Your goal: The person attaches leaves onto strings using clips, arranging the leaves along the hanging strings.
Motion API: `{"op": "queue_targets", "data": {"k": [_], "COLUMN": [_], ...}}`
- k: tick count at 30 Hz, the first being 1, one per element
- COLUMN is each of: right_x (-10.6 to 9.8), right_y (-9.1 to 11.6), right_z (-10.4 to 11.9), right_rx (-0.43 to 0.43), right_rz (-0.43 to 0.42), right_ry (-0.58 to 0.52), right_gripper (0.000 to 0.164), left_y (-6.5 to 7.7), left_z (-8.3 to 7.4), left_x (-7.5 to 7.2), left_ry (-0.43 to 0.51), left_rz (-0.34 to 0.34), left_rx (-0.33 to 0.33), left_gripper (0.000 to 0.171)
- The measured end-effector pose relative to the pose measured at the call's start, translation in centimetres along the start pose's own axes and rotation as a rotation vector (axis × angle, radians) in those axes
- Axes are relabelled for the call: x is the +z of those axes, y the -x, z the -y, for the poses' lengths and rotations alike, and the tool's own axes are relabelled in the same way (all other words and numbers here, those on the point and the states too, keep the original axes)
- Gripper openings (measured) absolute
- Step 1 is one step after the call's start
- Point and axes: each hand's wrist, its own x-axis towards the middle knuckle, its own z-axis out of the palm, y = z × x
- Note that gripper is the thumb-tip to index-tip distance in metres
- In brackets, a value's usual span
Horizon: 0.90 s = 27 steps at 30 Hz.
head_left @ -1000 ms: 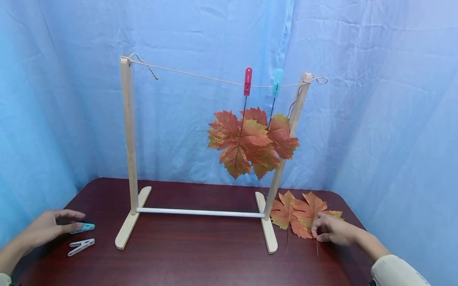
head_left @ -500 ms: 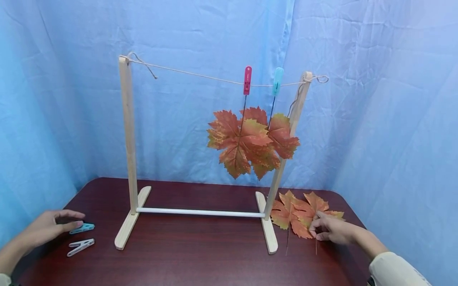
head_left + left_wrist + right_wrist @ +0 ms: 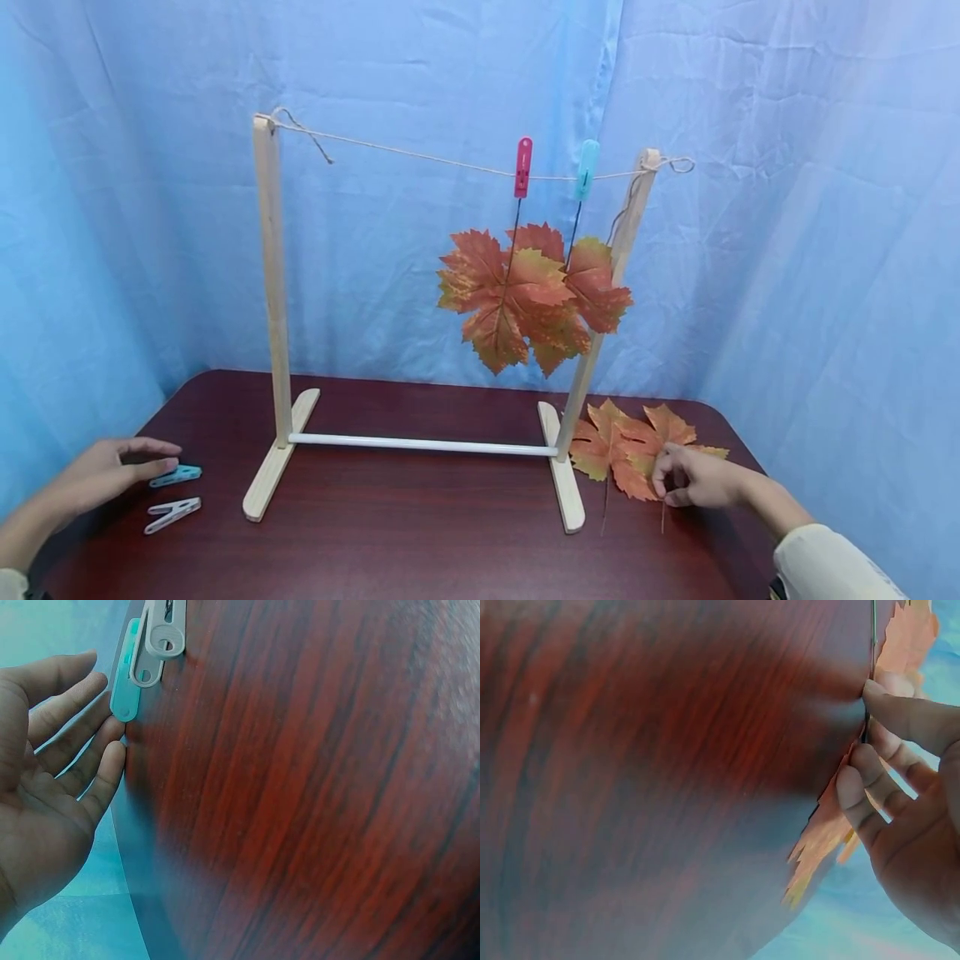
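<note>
On the left of the table, my left hand (image 3: 105, 475) is held with its fingers extended and spread, its thumb tip close beside a light-blue clothespin (image 3: 177, 476). A white clothespin (image 3: 173, 515) lies just nearer to me. At the right, my right hand (image 3: 701, 477) pinches the thin stem (image 3: 868, 727) of an orange artificial maple leaf (image 3: 670, 423) between thumb and index finger. That leaf lies low at the table and is partly hidden by the hand. A second maple leaf (image 3: 595, 450) lies to its left, overlapped by it.
A wooden stand with a left post (image 3: 273, 283), a right post (image 3: 600, 333) and a white crossbar (image 3: 420, 444) fills the middle. From its string (image 3: 405, 152), a red clothespin (image 3: 523, 167) and a blue clothespin (image 3: 587, 167) hang two leaves (image 3: 498, 300) by their stems.
The leaf under my right hand has shifted slightly to the right, still pinched. My left hand has stayed beside the light-blue clothespin with hardly any movement.
</note>
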Motion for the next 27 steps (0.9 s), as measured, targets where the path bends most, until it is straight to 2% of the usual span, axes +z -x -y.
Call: {"op": "queue_targets", "data": {"k": [6,14,17,21,27], "right_x": [0.03,0.42,0.56,0.53,0.11], "right_y": [-0.67,-0.29,-0.18,-0.26,-0.66], "right_z": [0.52,0.49,0.32,0.14,0.17], "right_rx": [-0.046,-0.044,-0.054,-0.064,-0.071], "right_rz": [0.028,0.009,-0.008,-0.012,-0.027], "right_ry": [0.104,0.116,0.126,0.079,0.056], "right_gripper": [0.026,0.027,0.025,0.020,0.021], "left_y": [-0.22,-0.32,-0.30,-0.18,-0.11], "left_z": [0.39,0.45,0.36,0.30,0.23], "left_x": [0.04,0.22,0.17,0.12,0.09], "left_ry": [0.016,0.036,0.030,0.009,0.002], "left_rz": [0.027,0.044,0.037,0.020,0.008], "left_rx": [-0.016,-0.034,-0.018,0.003,0.015], "left_gripper": [0.061,0.066,0.064,0.059,0.057]}}
